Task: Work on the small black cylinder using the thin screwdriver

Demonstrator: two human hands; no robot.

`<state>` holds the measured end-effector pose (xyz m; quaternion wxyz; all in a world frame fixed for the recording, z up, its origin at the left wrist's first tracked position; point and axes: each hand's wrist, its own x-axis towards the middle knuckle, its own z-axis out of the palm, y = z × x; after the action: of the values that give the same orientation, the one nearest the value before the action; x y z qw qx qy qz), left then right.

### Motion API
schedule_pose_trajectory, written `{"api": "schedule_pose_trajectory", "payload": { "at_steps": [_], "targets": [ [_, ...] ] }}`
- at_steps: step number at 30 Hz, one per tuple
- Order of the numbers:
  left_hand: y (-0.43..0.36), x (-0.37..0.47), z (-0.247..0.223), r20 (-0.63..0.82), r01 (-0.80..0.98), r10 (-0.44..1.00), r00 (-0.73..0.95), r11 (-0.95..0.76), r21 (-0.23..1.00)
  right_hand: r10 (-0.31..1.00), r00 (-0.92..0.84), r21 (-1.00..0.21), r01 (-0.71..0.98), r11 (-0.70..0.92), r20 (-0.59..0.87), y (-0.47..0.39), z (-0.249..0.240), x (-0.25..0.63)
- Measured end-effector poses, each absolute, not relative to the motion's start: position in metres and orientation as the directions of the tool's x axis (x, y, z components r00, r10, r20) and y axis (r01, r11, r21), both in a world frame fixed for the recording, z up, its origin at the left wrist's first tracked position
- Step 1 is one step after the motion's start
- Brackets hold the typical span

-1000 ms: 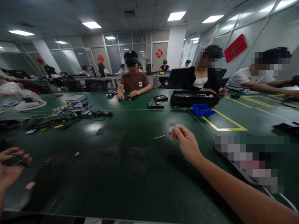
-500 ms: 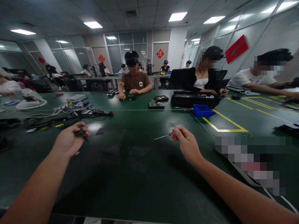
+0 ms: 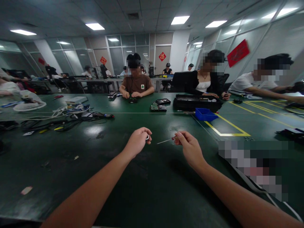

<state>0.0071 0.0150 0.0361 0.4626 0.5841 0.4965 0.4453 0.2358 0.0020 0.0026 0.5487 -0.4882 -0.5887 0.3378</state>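
Pinching a slim tool with a straight, shiny metal shaft and reddish handle (image 3: 166, 141), the right hand (image 3: 190, 147) holds it above the table, its tip pointing towards the left hand (image 3: 139, 141). That hand curls around a small object with a glossy, pale ring-shaped rim (image 3: 147, 137), otherwise hidden; the two hands are near but apart. Below spreads a smooth, dark-green tabletop (image 3: 114, 180), scuffed and reflective, bearing a blue plastic bin (image 3: 206, 115), tangled black cables (image 3: 52, 123) and yellow tape lines (image 3: 234, 134). Behind seated co-workers stand glass partitions (image 3: 115, 57) beneath bright rectangular ceiling lights (image 3: 180, 20).
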Motion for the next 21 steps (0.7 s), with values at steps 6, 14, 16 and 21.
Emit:
{"api": "schedule_pose_trajectory", "payload": {
  "at_steps": [6, 14, 16, 21],
  "targets": [
    [0.010, 0.003, 0.019, 0.136, 0.126, 0.971, 0.196, -0.162, 0.979, 0.954, 0.056, -0.937, 0.213, 0.277, 0.295, 0.002, 0.001, 0.236],
    [0.007, -0.004, 0.003, 0.221, 0.339, 0.958, 0.184, -0.273, 0.901, 0.975, -0.002, -0.972, 0.079, 0.223, 0.224, -0.004, 0.005, 0.230],
    [0.006, -0.002, 0.000, 0.236, 0.404, 0.958, 0.165, -0.284, 0.870, 0.977, -0.008, -0.975, 0.075, 0.211, 0.211, -0.004, 0.004, 0.230],
    [0.008, -0.002, -0.001, 0.302, 0.450, 0.935, 0.188, -0.355, 0.819, 0.979, -0.021, -0.977, -0.059, 0.203, 0.205, -0.005, 0.003, 0.231]
  ]
}}
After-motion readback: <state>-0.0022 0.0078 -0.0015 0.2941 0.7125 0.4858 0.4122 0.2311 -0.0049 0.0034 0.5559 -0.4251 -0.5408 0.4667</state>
